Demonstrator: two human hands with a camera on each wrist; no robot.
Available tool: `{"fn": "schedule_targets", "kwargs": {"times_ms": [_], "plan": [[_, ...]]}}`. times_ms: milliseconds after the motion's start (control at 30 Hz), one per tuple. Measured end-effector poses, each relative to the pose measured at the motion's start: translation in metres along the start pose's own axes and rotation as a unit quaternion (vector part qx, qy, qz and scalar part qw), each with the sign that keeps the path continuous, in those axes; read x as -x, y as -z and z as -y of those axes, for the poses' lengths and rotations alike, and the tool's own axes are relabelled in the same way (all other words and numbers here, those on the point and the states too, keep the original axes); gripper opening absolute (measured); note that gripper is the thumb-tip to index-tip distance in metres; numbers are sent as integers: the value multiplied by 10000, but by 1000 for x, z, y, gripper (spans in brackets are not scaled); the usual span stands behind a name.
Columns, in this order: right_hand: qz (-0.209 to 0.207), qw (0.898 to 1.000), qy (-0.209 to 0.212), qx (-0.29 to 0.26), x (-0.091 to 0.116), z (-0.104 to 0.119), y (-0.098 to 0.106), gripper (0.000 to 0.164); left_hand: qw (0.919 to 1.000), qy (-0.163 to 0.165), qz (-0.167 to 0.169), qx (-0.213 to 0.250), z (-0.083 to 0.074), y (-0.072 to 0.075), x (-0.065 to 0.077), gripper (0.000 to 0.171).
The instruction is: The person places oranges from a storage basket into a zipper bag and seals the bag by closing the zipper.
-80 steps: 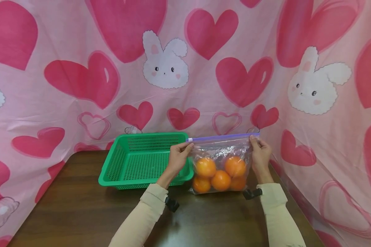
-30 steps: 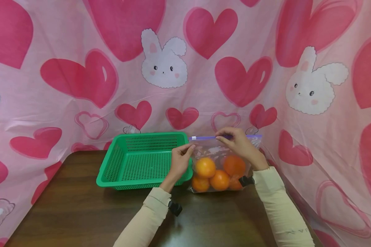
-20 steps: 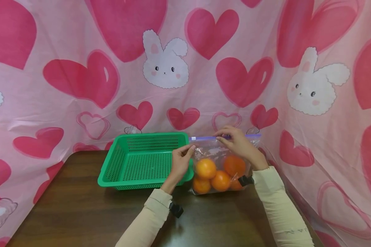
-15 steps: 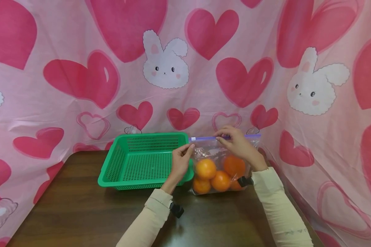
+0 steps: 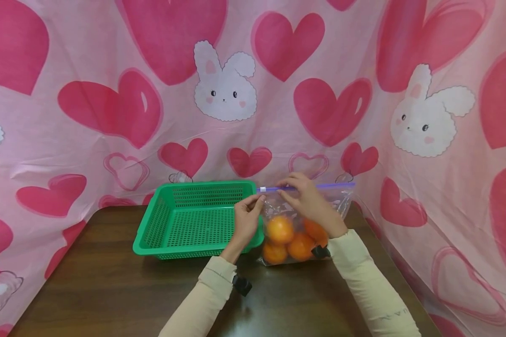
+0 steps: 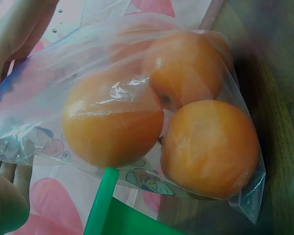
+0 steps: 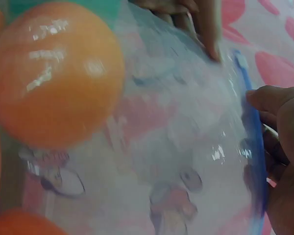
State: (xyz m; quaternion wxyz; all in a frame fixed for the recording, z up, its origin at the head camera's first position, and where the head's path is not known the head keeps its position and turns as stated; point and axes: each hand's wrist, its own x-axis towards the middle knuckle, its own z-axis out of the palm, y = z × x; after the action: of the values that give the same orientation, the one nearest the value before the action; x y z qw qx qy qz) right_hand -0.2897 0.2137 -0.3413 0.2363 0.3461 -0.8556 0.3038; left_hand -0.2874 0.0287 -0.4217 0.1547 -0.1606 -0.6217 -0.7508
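A clear zip bag (image 5: pixel 340 199) with several oranges (image 5: pixel 280 229) in it stands on the table, its purple zip strip (image 5: pixel 337 186) along the top. A white slider (image 5: pixel 263 189) sits at the strip's left end. With thumb and fingers my left hand (image 5: pixel 246 217) pinches the bag's upper left corner, just below the slider. My right hand (image 5: pixel 309 201) pinches the zip strip a short way right of the slider; in the right wrist view its thumb (image 7: pixel 272 98) lies against the blue-looking strip. Part of the oranges at right is hidden behind the right wrist.
Left of the bag a green slotted basket (image 5: pixel 141 241) stands on the dark wooden table (image 5: pixel 88 290), its right end close to the bag. A pink cloth (image 5: pixel 274 135) with hearts and rabbits hangs behind and at the sides.
My right hand has left the bag's upper right corner and moved left along the zip strip, closer to the slider. My left hand keeps its grip at the left corner.
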Motion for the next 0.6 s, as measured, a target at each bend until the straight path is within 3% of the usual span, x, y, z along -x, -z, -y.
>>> {"fn": "schedule_targets", "kwargs": {"times_ms": [333, 600], "plan": [[-349, 9962, 704, 388, -12, 9, -29, 18, 9996, 14, 187, 219, -3, -1, 2, 21], [-346, 9953, 747, 509, -13, 11, -34, 12, 9988, -403, -268, 69, -5, -4, 4, 22]]}}
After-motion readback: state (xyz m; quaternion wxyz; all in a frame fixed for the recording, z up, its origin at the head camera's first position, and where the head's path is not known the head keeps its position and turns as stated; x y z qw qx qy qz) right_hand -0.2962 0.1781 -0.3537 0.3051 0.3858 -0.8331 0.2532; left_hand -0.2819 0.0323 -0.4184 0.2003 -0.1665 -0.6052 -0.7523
